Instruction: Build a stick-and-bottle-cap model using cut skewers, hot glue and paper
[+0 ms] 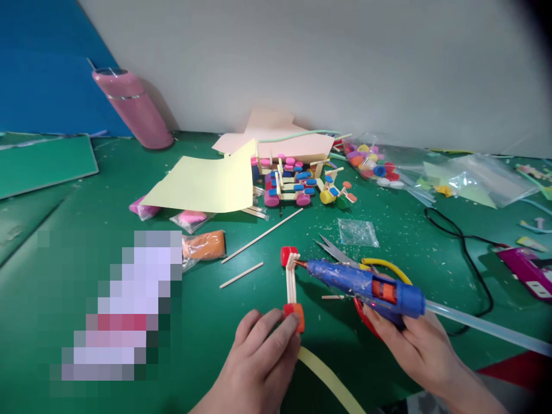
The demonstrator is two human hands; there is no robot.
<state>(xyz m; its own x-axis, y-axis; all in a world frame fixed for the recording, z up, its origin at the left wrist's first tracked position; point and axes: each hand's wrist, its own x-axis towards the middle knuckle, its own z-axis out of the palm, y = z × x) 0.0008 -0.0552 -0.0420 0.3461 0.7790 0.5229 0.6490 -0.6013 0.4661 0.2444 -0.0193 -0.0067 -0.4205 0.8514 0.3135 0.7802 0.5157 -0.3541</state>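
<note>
At the bottom centre, my left hand (pixel 267 351) has its fingers closed on the near end of a small stick frame (pixel 291 284), at an orange-red block (pixel 295 316). A red round piece (pixel 288 256) sits at the frame's far end. My right hand (pixel 409 345) is wrapped round the handle of a blue glue gun (pixel 357 280), and the gun's tip meets the frame's far end beside the red piece. A clear glue stick (pixel 487 326) sticks out of the gun's back. Open scissors (pixel 340 250) lie partly hidden behind the gun.
Small stick-and-cap models (pixel 288 190) stand at the back centre, near a pale yellow sheet (pixel 202 184). A pink bottle (pixel 133 109) leans at the back left. Loose sticks (pixel 263 236), wrapped orange clay (pixel 204 246), a bag of coloured caps (pixel 375 164) and a black cable (pixel 468 259) lie around.
</note>
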